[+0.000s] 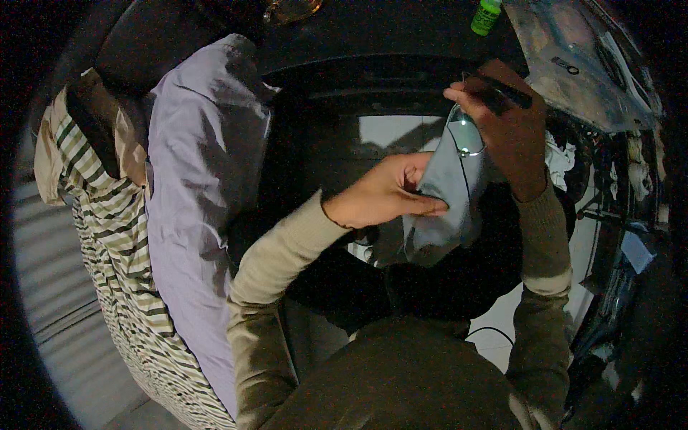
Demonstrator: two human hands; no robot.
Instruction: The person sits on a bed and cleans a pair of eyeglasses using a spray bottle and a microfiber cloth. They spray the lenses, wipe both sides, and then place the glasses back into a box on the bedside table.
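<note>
A pair of thin-framed eyeglasses is in my right hand, near the upper right of the view. One lens shows, with a bright reflection on it; my fingers hide much of the frame. A dark temple arm appears to run down across the grey cloth. My left hand pinches this cloth between thumb and fingers. The cloth rises to the lens and hangs in folds below my thumb. Whether it wraps behind the lens, I cannot tell.
A dark tabletop lies ahead, bearing a green bottle and an amber glass vessel. Lavender fabric and striped fabric drape along my left. A glossy plastic sheet or bag sits at upper right. Pale floor tiles show below.
</note>
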